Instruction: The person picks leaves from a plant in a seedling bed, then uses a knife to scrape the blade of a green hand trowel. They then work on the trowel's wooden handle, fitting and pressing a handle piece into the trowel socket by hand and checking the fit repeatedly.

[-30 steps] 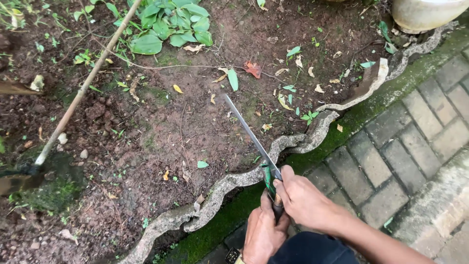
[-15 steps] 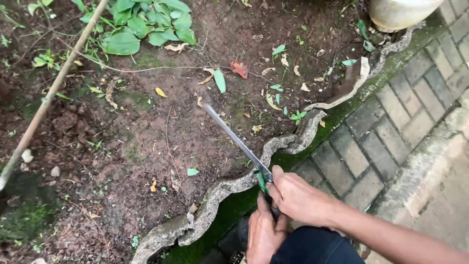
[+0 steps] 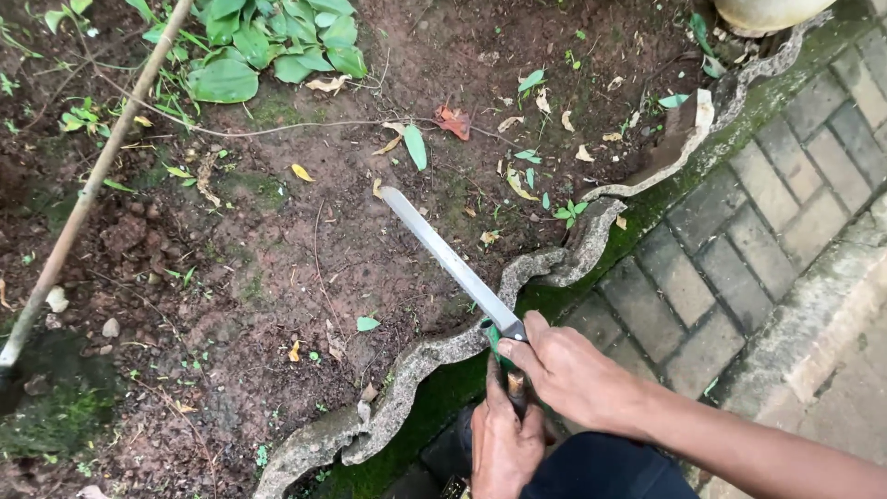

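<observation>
Blade: a long, flat, pale steel knife (image 3: 450,261) with a green handle reaches out over the bare brown soil, tip pointing up and to the left, raised above the edging.
Right hand: the right hand (image 3: 565,373) wraps the top of the green handle just below the blade, fingers curled tight around it.
Left hand: the left hand (image 3: 504,444) sits lower on the same handle, fingers closed about its end, touching the right hand.
Edging: a wavy grey concrete garden border (image 3: 420,362), mossy on its outer side, runs under the blade.
Paving: grey rectangular brick pavers (image 3: 739,231) lie to the right of the border.
Pole: a thin tan bamboo stick (image 3: 88,194) slants across the left.
Plant: a broad-leaved green plant (image 3: 277,42) grows at the top.
</observation>
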